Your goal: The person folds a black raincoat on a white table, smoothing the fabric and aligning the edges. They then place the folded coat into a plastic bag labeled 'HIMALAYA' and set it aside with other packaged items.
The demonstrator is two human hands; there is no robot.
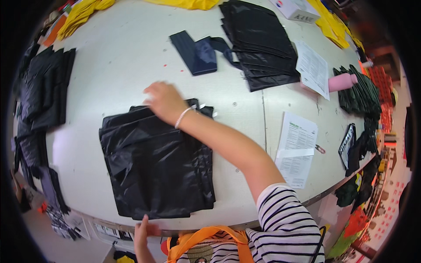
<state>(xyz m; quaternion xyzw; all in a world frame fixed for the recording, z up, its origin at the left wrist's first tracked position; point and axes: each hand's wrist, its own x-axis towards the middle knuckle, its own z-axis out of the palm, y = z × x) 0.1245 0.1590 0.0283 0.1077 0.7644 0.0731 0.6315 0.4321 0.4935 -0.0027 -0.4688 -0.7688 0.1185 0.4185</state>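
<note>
A loose stack of thin, glossy black pieces (155, 168), folded fabric or plastic, lies on the white table in front of me. My right hand (165, 103), wearing a pale bracelet, is over the far edge of this stack. Its fingers are blurred, so I cannot see whether anything is between them. Small white tabs (202, 106) stick out at the stack's far right corner. At the near edge is my left hand (145, 230), one fingertip up against the black pieces and the other fingers apart from it.
A second black stack (263, 44) lies far right, beside a dark blue strip (195, 52), papers (313, 65) and a pink bottle (342, 82). A printed sheet (297, 149) lies nearer on the right. Dark garments (48, 87) hang over the left edge; yellow cloth (83, 15) lies at the back.
</note>
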